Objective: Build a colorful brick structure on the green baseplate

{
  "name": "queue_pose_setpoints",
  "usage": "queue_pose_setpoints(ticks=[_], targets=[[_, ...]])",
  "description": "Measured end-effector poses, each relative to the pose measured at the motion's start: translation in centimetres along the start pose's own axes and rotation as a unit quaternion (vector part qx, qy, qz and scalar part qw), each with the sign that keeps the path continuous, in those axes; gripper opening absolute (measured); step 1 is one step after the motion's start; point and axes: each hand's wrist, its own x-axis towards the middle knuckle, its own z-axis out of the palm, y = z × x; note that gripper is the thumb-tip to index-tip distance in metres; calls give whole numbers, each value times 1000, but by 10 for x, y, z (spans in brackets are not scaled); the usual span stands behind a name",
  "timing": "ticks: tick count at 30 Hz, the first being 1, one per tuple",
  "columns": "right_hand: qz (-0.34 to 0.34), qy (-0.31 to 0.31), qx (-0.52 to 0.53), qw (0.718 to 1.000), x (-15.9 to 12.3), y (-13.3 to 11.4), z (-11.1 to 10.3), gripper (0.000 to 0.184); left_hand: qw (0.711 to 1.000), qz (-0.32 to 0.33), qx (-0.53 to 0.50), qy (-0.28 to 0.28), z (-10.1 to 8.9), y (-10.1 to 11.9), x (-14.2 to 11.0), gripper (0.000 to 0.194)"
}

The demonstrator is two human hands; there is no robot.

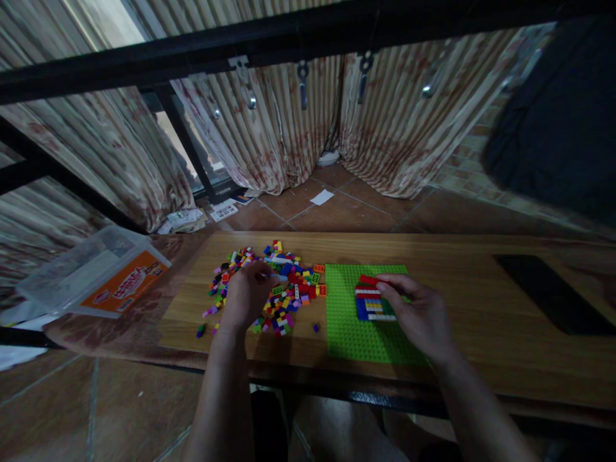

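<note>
Over a pile of mixed toy building bricks (283,314), my left hand (248,292) is closed in a pinch. A pale blue brick (279,278) shows at its fingertips. My right hand (421,311) reaches across a green studded baseplate (344,340). Its thumb and fingers close on the end of a red brick (368,280), which sits slightly askew at the far side of a small brick build (370,308). That build has rows of red, white, yellow and blue on the baseplate. My right hand covers its right side.
A clear plastic box (91,256) with an orange label stands left of the wooden table (462,282). A dark flat panel (553,292) lies at the table's right. A black bar (289,42) with hanging metal hooks crosses above, before curtains.
</note>
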Motion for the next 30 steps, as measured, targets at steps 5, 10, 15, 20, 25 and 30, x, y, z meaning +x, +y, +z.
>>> queue_pose_setpoints(ticks=[5, 10, 15, 20, 25, 30], targets=[[7, 84, 70, 994, 3, -10, -2, 22, 965, 45, -246, -76, 24, 18, -8, 18], [73, 168, 141, 973, 10, -8, -8, 27, 943, 61, -315, -86, 82, 55, -32, 14], [109, 189, 168, 961, 14, 4, -14, 28, 966, 121, -212, -83, 116, 72, -58, 17], [125, 164, 160, 965, 14, 3, -13, 26, 975, 179, -123, -48, 127, 77, -62, 16], [140, 140, 172, 965, 14, -1, -13, 26, 979, 171, -106, -19, 135, 76, -58, 15], [155, 115, 157, 969, 14, 2, -13, 27, 985, 139, -96, -26, 138, 75, -58, 15]])
